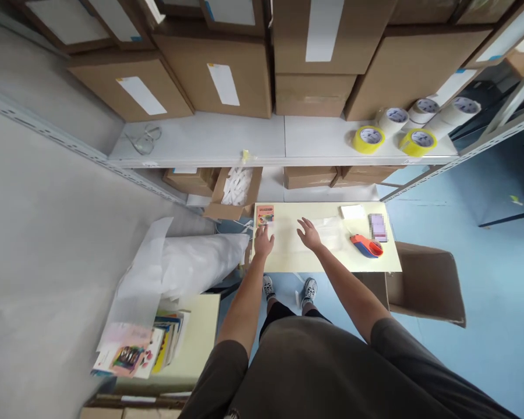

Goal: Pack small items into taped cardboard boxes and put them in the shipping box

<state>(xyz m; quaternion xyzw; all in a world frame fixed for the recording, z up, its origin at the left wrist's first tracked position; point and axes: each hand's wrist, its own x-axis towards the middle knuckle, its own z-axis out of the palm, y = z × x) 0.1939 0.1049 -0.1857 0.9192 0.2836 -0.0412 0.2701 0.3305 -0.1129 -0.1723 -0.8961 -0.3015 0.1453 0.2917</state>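
Observation:
On the pale yellow table (288, 262), my left hand (263, 241) is open, its fingertips at the lower edge of a small orange book or card (265, 214). Whether they touch it, I cannot tell. My right hand (308, 234) is open too, fingers spread, near the left end of a clear plastic sheet or bag (332, 231) lying flat. To the right lie a red and blue tape dispenser (367, 246), a phone-like device (378, 227) with a lit screen and a small white stack of paper (352, 212).
A shelf (244, 137) behind the table carries cardboard boxes (227, 75) and tape rolls (369, 138). Below it stands an open box of white pieces (237, 186). A large white bag (201, 262) and a pile of books (135, 349) are at left; an open carton (428, 282) is at right.

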